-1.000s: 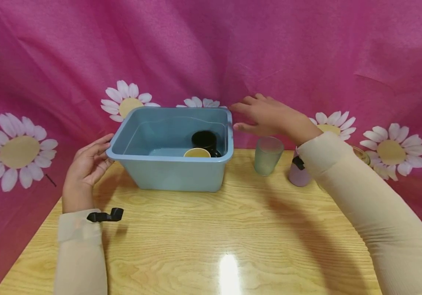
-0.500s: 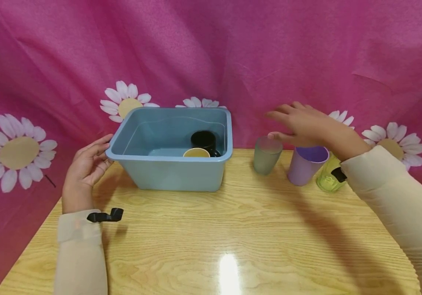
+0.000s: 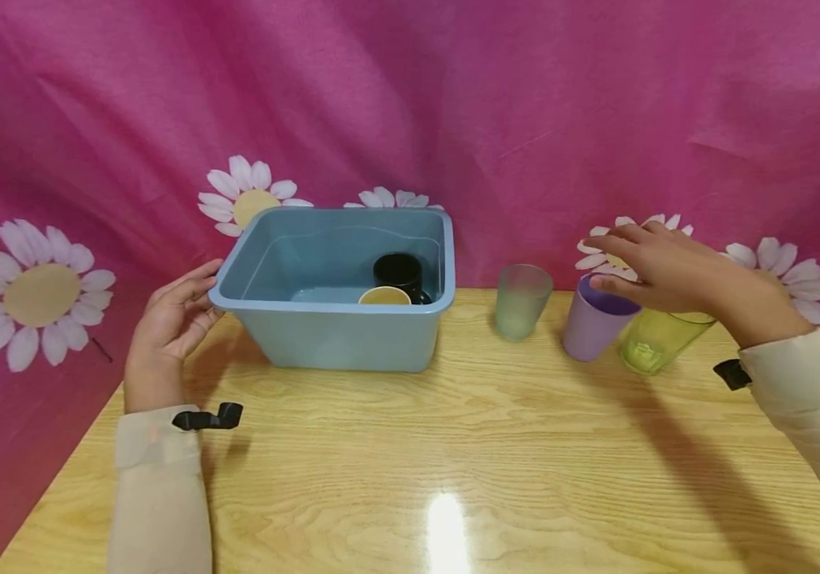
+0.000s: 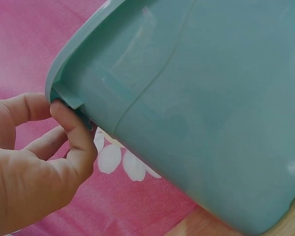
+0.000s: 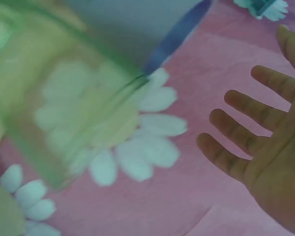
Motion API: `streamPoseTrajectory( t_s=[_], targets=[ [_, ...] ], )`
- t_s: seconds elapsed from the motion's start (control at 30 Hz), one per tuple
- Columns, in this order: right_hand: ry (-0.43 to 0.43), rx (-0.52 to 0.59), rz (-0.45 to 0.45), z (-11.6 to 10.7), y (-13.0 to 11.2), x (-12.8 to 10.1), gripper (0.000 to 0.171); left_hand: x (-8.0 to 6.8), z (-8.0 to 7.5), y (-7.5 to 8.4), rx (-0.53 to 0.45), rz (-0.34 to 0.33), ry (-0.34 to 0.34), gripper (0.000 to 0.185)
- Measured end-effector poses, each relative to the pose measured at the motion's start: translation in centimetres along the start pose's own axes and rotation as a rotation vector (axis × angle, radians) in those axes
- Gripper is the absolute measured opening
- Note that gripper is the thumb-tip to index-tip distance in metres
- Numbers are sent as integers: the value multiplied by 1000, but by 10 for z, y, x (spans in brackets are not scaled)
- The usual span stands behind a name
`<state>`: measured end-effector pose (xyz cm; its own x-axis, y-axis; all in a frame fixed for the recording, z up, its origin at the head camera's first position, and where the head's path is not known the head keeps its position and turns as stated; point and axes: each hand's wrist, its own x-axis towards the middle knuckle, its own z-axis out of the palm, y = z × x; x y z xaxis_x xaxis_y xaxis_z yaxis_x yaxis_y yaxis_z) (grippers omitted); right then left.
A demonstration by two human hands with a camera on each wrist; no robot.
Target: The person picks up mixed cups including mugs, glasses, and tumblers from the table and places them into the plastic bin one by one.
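Note:
My left hand (image 3: pixel 169 319) holds the left end of a blue-grey plastic tub (image 3: pixel 331 339); in the left wrist view its thumb and fingers (image 4: pixel 78 140) pinch under the rim. Inside the tub, toward its right end, sit a black mug (image 3: pixel 397 271) and a yellow-rimmed cup (image 3: pixel 384 296). Fingers spread, my right hand (image 3: pixel 675 267) hovers over a purple cup (image 3: pixel 591 331) and a clear yellow glass (image 3: pixel 652 347), covering part of both rims. The right wrist view shows that palm (image 5: pixel 280 182) bare, beside the glass.
Between the tub and the purple cup stands a frosted green glass (image 3: pixel 521 307). All of these are on a wooden table (image 3: pixel 352 454). A pink cloth (image 3: pixel 524 119) with white daisies hangs close behind, along the table's back edge.
My right hand has moved right, from beside the tub's right rim, past the frosted glass, to above the purple cup and yellow glass. The left hand and the tub stay put.

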<state>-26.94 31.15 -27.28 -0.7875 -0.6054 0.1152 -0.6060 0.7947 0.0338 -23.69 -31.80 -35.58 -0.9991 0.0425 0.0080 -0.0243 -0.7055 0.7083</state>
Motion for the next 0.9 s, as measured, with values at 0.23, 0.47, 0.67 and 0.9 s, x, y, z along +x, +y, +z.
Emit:
streamPoseTrajectory(
  t_s=[0.23,0.47,0.67,0.9],
  targets=[
    [-5,27,102,10,27,-35,61,4,4,0,19,3,-4,27],
    [1,67,174,20,48,-63,65,4,3,0,14,11,-6,28],
    [68,50,145,31,58,-76,71,2,3,1,18,14,13,26],
    [107,-22,103,43,65,-81,80,1,1,0,13,12,19,26]
  ],
)
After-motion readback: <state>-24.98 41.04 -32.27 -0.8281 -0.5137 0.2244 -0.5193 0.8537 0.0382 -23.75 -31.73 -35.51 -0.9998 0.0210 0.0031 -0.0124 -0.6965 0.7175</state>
